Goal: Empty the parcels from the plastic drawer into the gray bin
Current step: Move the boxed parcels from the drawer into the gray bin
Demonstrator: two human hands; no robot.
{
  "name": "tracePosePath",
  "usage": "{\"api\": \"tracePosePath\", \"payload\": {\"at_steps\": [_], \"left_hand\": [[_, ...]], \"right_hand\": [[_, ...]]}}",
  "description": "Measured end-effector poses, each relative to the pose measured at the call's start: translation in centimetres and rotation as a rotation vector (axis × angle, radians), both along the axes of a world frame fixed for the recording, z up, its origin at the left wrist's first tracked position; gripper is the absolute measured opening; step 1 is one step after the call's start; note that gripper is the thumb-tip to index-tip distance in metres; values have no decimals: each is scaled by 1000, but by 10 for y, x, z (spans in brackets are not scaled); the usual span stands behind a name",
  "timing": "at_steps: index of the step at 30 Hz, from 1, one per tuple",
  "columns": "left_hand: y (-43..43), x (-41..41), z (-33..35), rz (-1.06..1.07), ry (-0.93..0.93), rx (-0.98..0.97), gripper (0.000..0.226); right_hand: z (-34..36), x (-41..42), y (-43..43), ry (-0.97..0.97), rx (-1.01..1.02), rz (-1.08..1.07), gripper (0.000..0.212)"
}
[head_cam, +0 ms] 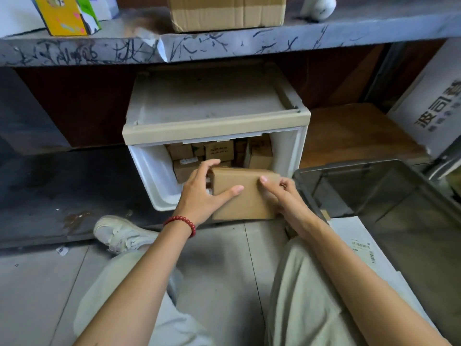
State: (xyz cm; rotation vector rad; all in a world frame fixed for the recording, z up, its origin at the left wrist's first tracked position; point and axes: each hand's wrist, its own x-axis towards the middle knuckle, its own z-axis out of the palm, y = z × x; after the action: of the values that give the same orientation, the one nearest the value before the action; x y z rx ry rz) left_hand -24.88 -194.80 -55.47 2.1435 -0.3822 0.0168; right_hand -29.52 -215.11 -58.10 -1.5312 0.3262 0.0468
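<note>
A white plastic drawer (154, 171) stands pulled out of its beige-topped cabinet under the shelf. Several small brown cardboard parcels (219, 151) are stacked inside it. Over the drawer's front I hold a larger brown cardboard parcel (245, 196) with both hands. My left hand (204, 191), a red bead bracelet on its wrist, grips the parcel's left end, thumb across the top. My right hand (284, 196) grips the right end, thumb on top. The gray bin (374, 196) sits just to the right of the drawer, translucent and dark, nothing visible inside.
A scribbled gray shelf (224, 46) overhangs the cabinet, carrying a cardboard box (227, 11) and a yellow carton (62, 16). A white printed box (434, 106) leans at the right. A flat white parcel with labels (361, 245) lies by my right knee. My white shoe (119, 233) rests on the tiled floor.
</note>
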Motion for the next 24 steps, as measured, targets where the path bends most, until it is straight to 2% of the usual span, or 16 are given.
{"api": "tracePosePath", "payload": {"at_steps": [2,6,10,14,18,20,22,24], "left_hand": [[-24,1,8,-70,19,-3,75],[-87,2,21,-231,31,76,75],[-156,-6,26,-300,-170,293,73],[-206,-14,12,-389,-348,486,68],[-237,-21,-10,-500,-411,615,60],[-248,-25,-21,-516,-422,650,57],[-257,-28,-30,-530,-435,678,55],[-262,-28,-41,-544,-446,714,54]], "right_hand": [[2,-6,-23,-8,61,-36,74],[12,-33,-79,-1,46,-91,70],[11,-64,-134,8,16,-263,78],[-5,-94,-177,95,175,-447,88],[-32,-126,-207,199,435,-583,56],[-50,-140,-218,244,517,-595,50],[-64,-149,-224,302,481,-601,53],[-77,-155,-230,369,377,-621,44]]}}
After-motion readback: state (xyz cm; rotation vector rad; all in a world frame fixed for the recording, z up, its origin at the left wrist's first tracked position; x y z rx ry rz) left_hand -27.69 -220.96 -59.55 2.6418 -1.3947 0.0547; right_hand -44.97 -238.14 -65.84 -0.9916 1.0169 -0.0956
